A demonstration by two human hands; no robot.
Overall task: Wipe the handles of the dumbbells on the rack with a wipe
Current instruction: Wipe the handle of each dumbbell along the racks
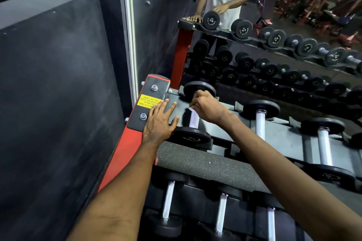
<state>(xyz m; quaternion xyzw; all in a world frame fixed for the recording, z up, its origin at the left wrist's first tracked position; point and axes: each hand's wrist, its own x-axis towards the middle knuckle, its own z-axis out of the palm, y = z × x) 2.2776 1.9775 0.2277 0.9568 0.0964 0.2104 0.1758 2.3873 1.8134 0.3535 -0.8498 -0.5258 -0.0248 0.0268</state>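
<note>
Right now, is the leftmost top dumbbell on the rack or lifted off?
On the rack: the dumbbell rests in its slot, right hand curled on its handle.

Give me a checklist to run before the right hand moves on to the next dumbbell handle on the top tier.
1. Right hand on the leftmost handle: ok, fingers curled over its far end.
2. Wipe between fingers and handle: cannot tell, the hand hides it.
3. Left hand bracing: ok, flat on the rack's end plate, covering part of the yellow label.
4. Leftmost dumbbell seated: ok, its near head rests on the rack.
5. Next handle free: ok, nothing on it.
</note>
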